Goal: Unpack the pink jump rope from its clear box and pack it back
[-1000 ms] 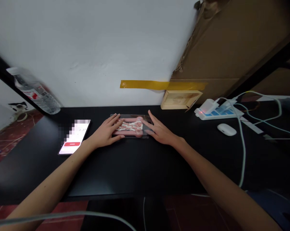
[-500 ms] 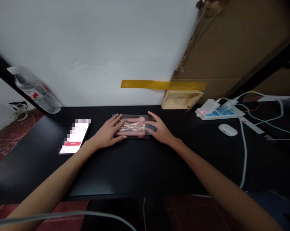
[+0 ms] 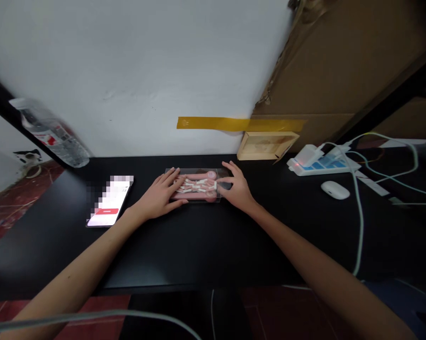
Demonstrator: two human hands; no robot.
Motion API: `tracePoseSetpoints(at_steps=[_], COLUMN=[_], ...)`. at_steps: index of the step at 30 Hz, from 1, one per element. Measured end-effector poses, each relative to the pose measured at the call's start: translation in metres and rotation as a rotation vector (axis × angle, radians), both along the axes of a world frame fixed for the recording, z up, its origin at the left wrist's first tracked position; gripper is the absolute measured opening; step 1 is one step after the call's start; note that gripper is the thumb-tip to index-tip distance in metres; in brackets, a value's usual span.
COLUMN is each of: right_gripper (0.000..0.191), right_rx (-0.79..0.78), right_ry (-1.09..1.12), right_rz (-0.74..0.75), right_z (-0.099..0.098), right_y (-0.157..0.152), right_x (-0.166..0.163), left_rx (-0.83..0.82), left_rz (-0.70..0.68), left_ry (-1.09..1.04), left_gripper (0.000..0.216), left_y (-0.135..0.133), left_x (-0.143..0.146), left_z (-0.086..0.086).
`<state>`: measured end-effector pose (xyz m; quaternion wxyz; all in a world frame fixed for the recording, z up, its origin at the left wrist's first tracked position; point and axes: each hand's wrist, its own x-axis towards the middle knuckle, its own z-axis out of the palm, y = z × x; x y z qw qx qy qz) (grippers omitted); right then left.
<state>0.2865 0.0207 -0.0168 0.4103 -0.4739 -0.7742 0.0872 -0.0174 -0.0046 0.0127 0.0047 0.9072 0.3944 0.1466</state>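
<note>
A flat, clear plastic package lies on the black tabletop. Inside are two pink rod-like handles with round ends, and between them pink and white pieces that look like a bundled beaded cord. My left hand rests over the package's left end, fingers stretched across the top and thumb along the front edge. That hand hides part of the contents. At the right end, the thumb and forefinger of my right hand meet in a pinch at the package's edge. Its other fingers are raised and apart.
A phone with a lit screen lies left of my left hand. Behind it leans a plastic bottle. To the right are a shallow wooden box, a power strip with cables, and a white rounded case.
My right hand has shifted slightly right, its thumb and forefinger now closer together at the package's end. The left hand stays almost still on the package.
</note>
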Motion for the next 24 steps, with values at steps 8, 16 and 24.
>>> tracePoseSetpoints(at_steps=[8,16,24], right_gripper=[0.011,0.016,0.033], right_rx=[-0.013,-0.140,-0.311], right_ry=[-0.117,-0.262,-0.335], right_rz=[-0.047,-0.040,0.083], right_z=[0.014,0.032,0.032], right_y=[0.007,0.010,0.020], right_x=[0.022,0.049,0.081], left_rx=[0.003,-0.076,-0.075], left_rz=[0.035,0.046,0.073], left_ry=[0.069,0.087,0.092], left_gripper=[0.075,0.079,0.082], left_y=[0.003,0.009,0.011], left_x=[-0.008,-0.025,-0.031], left_z=[0.000,0.007,0.008])
